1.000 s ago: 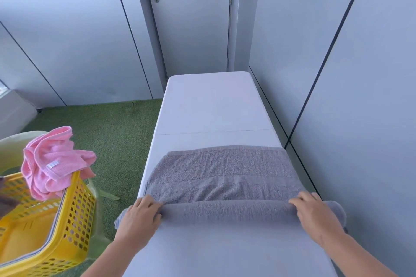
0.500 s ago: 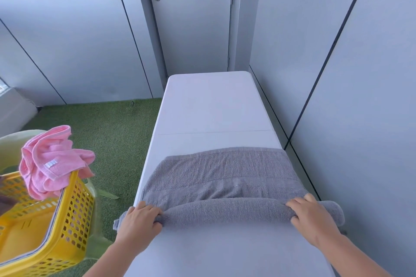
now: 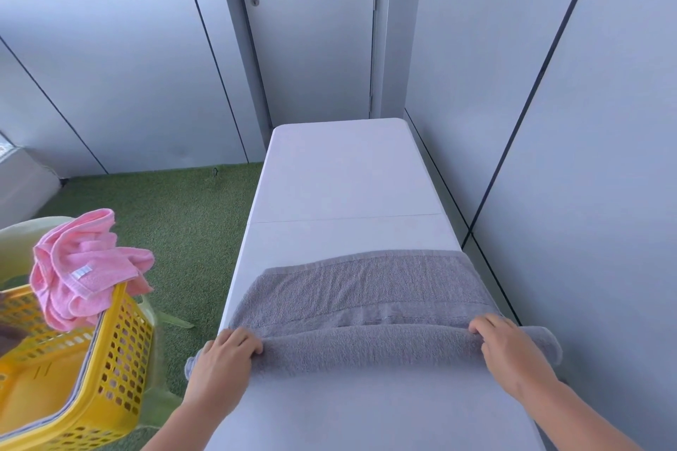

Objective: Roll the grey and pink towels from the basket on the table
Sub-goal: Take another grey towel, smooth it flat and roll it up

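Observation:
A grey towel (image 3: 366, 289) lies across the white table (image 3: 340, 176), its near part wound into a thick roll that spans the table's width. My left hand (image 3: 219, 362) grips the roll's left end, fingers curled over its top. My right hand (image 3: 509, 351) grips the roll near its right end, which sticks out past the table's right edge. A pink towel (image 3: 80, 267) hangs crumpled over the rim of the yellow basket (image 3: 121, 359) at the lower left.
Grey wall panels run close along the table's right side. A grey door (image 3: 315, 29) stands behind the table's far end. Green artificial grass (image 3: 176, 223) covers the floor on the left. The basket rests on a pale green chair.
Both hands have rolled the grey towel a little farther away from me; the roll is thicker and the flat part shorter.

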Motion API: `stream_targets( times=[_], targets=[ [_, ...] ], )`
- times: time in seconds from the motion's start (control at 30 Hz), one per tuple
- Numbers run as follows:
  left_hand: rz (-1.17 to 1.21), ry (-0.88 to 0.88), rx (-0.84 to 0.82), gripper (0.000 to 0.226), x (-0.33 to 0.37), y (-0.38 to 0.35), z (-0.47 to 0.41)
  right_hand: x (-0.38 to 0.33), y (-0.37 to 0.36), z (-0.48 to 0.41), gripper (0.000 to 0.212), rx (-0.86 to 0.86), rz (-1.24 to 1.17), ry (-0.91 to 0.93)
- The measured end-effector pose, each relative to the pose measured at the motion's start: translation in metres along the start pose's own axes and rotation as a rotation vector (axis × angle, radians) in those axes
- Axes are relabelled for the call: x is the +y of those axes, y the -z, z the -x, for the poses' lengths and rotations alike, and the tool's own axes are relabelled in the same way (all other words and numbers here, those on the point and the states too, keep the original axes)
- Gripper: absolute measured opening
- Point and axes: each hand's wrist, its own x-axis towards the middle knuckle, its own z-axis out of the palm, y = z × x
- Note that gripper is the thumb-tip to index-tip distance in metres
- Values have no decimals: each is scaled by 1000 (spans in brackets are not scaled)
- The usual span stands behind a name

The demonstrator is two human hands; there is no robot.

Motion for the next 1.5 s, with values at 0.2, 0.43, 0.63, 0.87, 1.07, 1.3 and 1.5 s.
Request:
stream_targets(
  times=[0.2, 0.43, 0.63, 0.87, 1.07, 1.3, 1.5],
  targets=[
    [-40, 3, -115, 43, 3, -2, 8, 6, -2, 4, 51, -101, 75, 48],
    [-96, -23, -50, 17, 2, -5, -1, 1, 6, -4, 16, -74, 160, 38],
    [-159, 23, -42, 20, 1, -7, -3, -8, 12, 2, 25, -149, 63, -22],
    [-83, 83, 6, 26, 4, -9, 4, 2, 5, 10, 33, -61, -56, 104],
    [-102, 120, -5, 35, 13, -8, 12, 4, 5, 13, 69, -162, 90, 139],
    [-48, 164, -21, 42, 27, 1, 23, -27, 11, -3, 80, -190, 77, 264],
    [24, 218, 14, 39, 32, -2, 9, -116, -1, -46, 75, -253, -12, 406]
  ],
)
